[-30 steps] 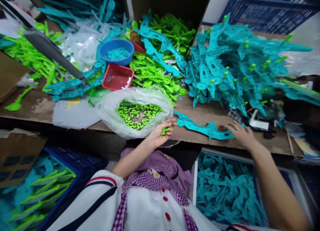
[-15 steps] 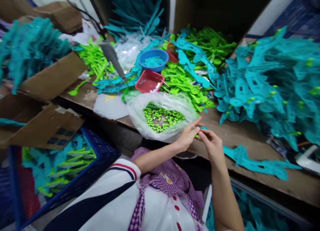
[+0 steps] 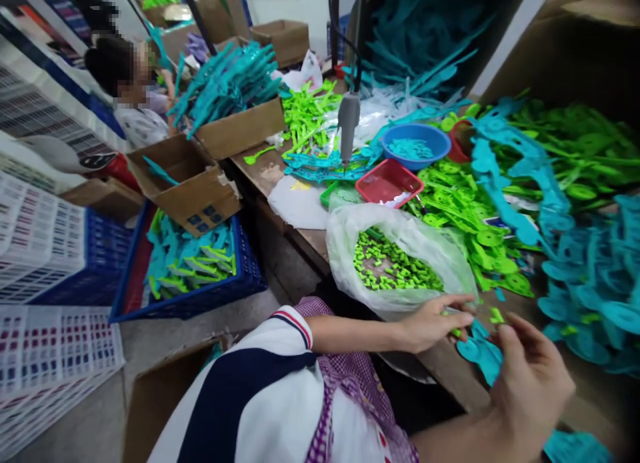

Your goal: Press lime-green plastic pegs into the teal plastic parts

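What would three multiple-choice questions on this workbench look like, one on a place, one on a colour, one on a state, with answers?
1. Where are the small green pegs?
A. in the blue bowl
B. in the clear plastic bag
C. in the cardboard box

2. What colour is the shallow square tray beside the blue bowl?
A. red
B. yellow
C. white

3. How is the plastic bag?
A. tied shut
B. open at the top
C. folded flat

Answers:
1 B, the pegs lie heaped inside the bag at the bench edge.
2 A, its walls and floor are red.
3 B, its mouth is spread wide and the left hand is at its rim, with the right hand close by.
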Demonstrator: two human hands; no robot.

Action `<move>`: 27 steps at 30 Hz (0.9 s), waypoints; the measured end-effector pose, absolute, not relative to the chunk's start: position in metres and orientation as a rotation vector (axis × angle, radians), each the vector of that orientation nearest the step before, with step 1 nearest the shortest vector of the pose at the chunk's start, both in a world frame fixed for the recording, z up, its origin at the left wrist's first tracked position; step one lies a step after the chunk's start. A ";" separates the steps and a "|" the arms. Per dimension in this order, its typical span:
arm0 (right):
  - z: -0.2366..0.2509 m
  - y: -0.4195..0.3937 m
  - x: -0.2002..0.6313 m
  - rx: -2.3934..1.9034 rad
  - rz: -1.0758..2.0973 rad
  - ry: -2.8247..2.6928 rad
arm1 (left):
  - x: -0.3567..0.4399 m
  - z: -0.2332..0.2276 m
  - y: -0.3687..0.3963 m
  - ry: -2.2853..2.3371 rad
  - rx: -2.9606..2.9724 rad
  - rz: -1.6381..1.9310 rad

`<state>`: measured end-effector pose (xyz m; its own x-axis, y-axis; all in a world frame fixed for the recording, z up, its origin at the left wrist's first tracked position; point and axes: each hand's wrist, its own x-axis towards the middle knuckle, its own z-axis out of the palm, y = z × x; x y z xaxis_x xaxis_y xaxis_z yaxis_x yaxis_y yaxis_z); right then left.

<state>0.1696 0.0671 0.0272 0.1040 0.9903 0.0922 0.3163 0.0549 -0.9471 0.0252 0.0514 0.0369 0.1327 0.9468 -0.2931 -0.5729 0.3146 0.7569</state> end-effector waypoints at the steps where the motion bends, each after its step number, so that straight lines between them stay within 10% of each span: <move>1: 0.027 0.064 0.174 -1.448 0.898 -1.402 | 0.026 0.034 0.050 0.860 0.531 1.145; 14: 0.019 0.004 0.198 -1.418 1.132 -1.652 | 0.030 0.007 0.033 0.899 0.621 0.748; 27: -0.010 0.077 0.230 -1.601 0.895 -1.490 | 0.051 -0.024 0.056 1.309 1.926 0.499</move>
